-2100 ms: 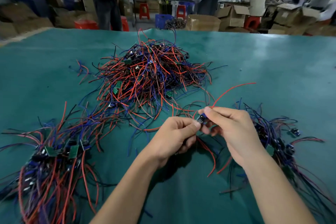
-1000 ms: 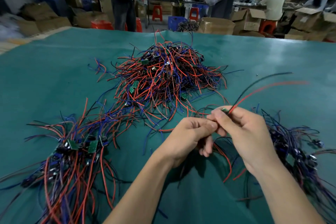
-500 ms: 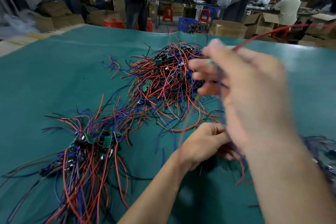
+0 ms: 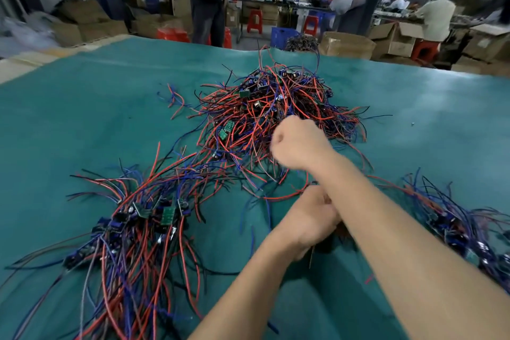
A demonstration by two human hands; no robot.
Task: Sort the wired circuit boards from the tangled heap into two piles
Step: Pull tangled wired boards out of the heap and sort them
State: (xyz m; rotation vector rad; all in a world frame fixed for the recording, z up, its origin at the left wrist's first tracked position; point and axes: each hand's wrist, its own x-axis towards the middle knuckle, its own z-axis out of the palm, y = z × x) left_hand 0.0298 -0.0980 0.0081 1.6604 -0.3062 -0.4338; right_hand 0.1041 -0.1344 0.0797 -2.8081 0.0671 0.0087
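Over the near edge of the tangled heap point(image 4: 276, 110) my right hand point(image 4: 296, 143) is reaching, blurred with motion, its fingers curled in towards the palm; I cannot tell whether they have anything between them, since no wire or board shows in the fist. My left hand point(image 4: 309, 218) lies low on the green mat point(image 4: 82, 107), partly hidden under my right forearm, its fingers bent, and what it holds, if anything, is also covered, so I leave that open. On my left lies one sorted pile point(image 4: 143, 218) of boards with red, blue and black leads fanned towards me; on my right, at the frame's edge, lies the other pile point(image 4: 455, 221), mostly blue and dark leads. The heap between and beyond them is far from spent, so I judge the sorting to be midway at best. For the next pick, I think the sound way is to choose a board that sits on top and near the fringe, such as the small green boards point(image 4: 226, 130) showing at the heap's left side, and to take it by the board itself, not by a lead. Pulling on a lead risks dragging neighbours along or straining the solder joint. I would lift slowly, let the left hand press down the wires that follow, and shake the leads free before carrying it to a pile.
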